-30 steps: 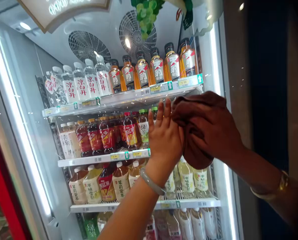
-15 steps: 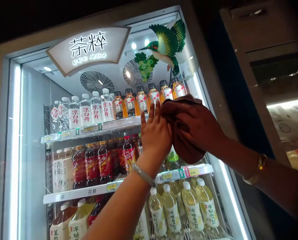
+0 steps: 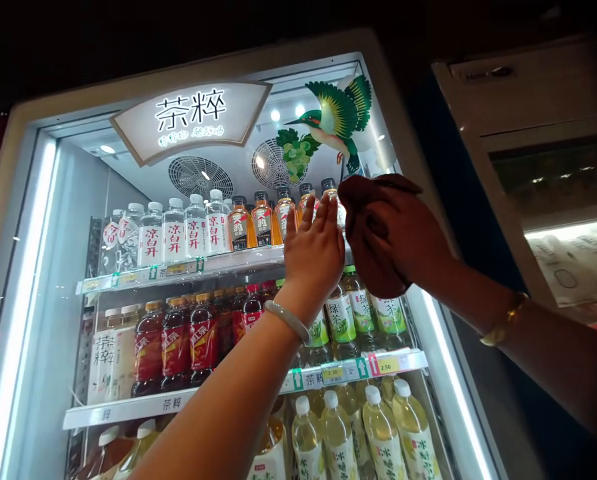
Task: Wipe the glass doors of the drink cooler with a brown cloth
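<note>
A glass door [image 3: 258,267] with a lit fan-shaped sign [image 3: 193,120] fronts a drinks cooler. My left hand [image 3: 314,257], a pale bangle at its wrist, lies flat against the glass with fingers spread and holds nothing. Right beside it, my right hand [image 3: 413,237] grips a dark reddish-brown cloth [image 3: 375,250] on the upper right of the pane. A gold bracelet circles that wrist. The cloth partly hides the right hand's fingertips. Above the cloth is a green bird picture [image 3: 335,113].
Behind the glass stand rows of bottles: clear water [image 3: 175,227], red-labelled tea [image 3: 203,337], green tea [image 3: 341,313] and pale yellow drinks [image 3: 378,427]. The cooler's frame [image 3: 408,133] runs down the right. Another lit cabinet [image 3: 463,100] stands farther right.
The cooler sits slightly lower in view. My right hand and the cloth have moved up the glass relative to the shelves, uncovering green tea bottles. My left hand remains spread beside them.
</note>
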Motion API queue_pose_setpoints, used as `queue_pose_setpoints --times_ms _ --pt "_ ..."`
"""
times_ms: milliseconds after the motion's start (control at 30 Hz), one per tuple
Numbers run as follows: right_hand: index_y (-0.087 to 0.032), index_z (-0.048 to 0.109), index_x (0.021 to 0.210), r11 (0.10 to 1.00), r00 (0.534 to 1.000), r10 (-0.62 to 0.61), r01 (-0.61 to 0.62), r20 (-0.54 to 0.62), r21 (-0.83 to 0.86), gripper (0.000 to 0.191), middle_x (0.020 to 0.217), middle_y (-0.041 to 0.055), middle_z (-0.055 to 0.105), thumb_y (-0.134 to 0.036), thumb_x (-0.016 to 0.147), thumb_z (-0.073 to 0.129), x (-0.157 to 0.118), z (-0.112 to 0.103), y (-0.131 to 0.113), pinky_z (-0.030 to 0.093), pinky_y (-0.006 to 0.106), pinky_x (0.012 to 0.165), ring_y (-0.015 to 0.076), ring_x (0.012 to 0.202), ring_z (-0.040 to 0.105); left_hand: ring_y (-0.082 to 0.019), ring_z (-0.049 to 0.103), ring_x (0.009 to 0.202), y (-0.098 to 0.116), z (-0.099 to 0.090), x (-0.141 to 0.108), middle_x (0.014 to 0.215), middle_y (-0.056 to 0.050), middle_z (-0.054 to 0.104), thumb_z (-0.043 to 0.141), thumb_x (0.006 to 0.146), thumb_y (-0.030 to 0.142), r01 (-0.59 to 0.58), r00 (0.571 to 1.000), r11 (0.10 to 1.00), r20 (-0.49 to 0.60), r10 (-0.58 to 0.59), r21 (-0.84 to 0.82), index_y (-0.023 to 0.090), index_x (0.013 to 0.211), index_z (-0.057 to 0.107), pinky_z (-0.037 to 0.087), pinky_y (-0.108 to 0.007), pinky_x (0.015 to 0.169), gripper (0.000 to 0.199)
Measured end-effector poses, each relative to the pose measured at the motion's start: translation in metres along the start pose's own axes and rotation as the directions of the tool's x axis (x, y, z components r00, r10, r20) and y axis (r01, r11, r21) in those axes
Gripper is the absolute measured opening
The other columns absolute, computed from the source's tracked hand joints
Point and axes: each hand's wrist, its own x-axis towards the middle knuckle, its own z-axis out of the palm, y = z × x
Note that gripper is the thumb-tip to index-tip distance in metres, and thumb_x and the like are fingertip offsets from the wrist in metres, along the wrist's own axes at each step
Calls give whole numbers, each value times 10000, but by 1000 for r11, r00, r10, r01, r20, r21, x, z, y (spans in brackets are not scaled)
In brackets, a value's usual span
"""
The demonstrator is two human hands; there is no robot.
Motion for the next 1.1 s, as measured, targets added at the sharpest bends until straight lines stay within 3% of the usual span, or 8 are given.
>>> queue_pose_setpoints --times_ms 100,233,300,467,633,767,900,1100 --pt "-175 724 1182 997 996 64 -66 -54 -33 340 1387 150 652 -383 1010 518 5 3 -3 518 537 1065 366 1239 611 -256 196 1633 -5 -1 20 1733 -78 274 332 1066 289 -20 999 1000 35 19 20 174 1637 348 121 -576 1352 583" --pt "-165 717 1195 989 990 -140 141 -26 36 345 1428 130 642 -370 1024 499 28 9 -3 496 487 1123 328 1322 580 -249 178 1639 -16 -5 46 1732 -87 288 341 1060 300 -35 997 998 69 32 46 145 1595 436 152 -524 1354 565" --pt "-176 719 1176 984 984 -176 177 -13 34 335 1429 119 644 -377 1027 497 47 9 6 508 486 1107 324 1325 581 -254 178 1639 -23 -6 59 1731 -109 290 311 1065 301 -18 999 998 45 16 56 121 1591 437 155 -513 1353 570" --pt "-214 717 1160 999 996 12 -16 -84 -48 304 1392 109 661 -403 1016 527 62 11 15 542 535 1033 349 1231 625 -258 187 1638 -32 -5 76 1736 -116 275 256 1070 303 -29 999 998 18 28 61 122 1648 312 142 -539 1350 609" --pt "-200 706 1142 991 991 -134 134 -7 -11 294 1439 115 633 -389 1025 514 90 13 18 523 457 1072 306 1300 578 -247 156 1645 -42 -9 105 1731 -103 310 279 1059 283 -106 994 989 43 102 107 126 1561 491 101 -486 1357 567" --pt "-200 697 1163 997 999 -20 16 -48 -75 325 1351 131 659 -392 1037 467 121 12 40 537 476 983 329 1213 613 -241 198 1636 -56 -7 133 1742 -66 283 272 1068 314 -22 1000 997 11 21 77 176 1638 360 108 -490 1355 593" --pt "-178 713 1121 989 993 81 -91 -82 -119 336 1292 158 677 -406 1032 483 111 18 29 523 483 979 329 1130 635 -278 237 1625 -60 -1 134 1718 -126 326 280 1052 287 21 995 999 -102 -16 40 119 1641 336 137 -541 1343 615" --pt "-161 705 1173 995 997 -77 75 -23 -66 317 1380 122 652 -389 1035 532 142 22 18 492 408 1046 289 1260 580 -304 281 1610 -66 -4 129 1695 -153 364 331 1023 255 -27 997 999 -75 29 24 109 1550 498 190 -559 1330 572"
